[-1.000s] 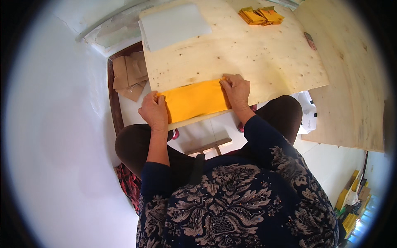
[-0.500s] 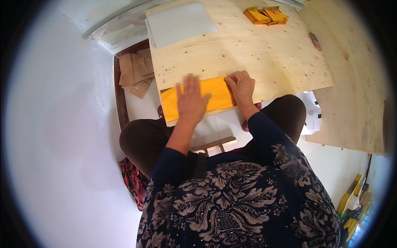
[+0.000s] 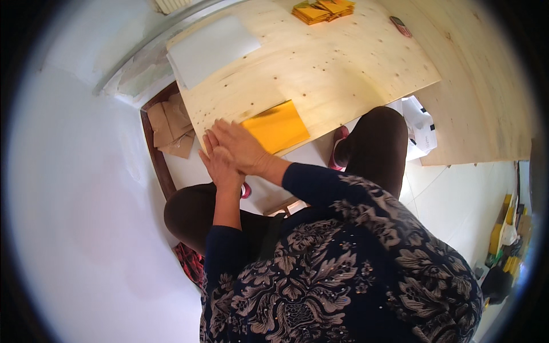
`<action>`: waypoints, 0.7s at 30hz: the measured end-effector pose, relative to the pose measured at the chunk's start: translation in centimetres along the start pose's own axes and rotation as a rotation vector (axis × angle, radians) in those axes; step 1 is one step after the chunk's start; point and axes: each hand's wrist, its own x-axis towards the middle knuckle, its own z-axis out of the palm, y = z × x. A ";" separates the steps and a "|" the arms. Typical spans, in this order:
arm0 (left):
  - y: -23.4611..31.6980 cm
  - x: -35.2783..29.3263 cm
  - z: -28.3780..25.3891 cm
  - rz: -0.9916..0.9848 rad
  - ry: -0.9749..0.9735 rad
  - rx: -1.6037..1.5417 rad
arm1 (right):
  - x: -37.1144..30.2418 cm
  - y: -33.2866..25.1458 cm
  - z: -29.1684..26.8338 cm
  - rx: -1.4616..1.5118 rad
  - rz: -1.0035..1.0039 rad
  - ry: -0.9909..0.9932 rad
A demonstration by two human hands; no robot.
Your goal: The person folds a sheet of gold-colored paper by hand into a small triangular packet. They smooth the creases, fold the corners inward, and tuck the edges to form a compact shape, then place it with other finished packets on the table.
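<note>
A bright yellow paper sheet, looking folded, lies flat along the near edge of the wooden board. Over its left end my right hand reaches across, fingers stretched out and palm down. My left hand is beside and partly under the right one at the board's near left corner, its fingers extended too. The hands overlap, so the left end of the yellow sheet is hidden beneath them. Neither hand visibly grips anything.
White sheets lie at the board's far left. Toward the back are a stack of folded yellow-orange pieces and a small red phone-like object. Brown paper sits left of the board; a white bag stands below its right side.
My right hand has left the sheet's right end and crossed to its left end. My left hand has slid left to the board's corner. The view has shifted, too.
</note>
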 end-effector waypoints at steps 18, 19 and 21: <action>1.2 -0.5 -0.9 -0.148 -0.023 -0.131 | -3.5 7.3 -7.6 -0.602 -0.089 -0.227; 1.3 -0.6 -0.9 -0.147 -0.012 -0.120 | -3.7 7.3 -7.5 -0.601 -0.091 -0.222; 1.4 -1.0 -0.6 -0.148 0.004 -0.079 | -4.0 7.2 -7.5 -0.597 -0.090 -0.229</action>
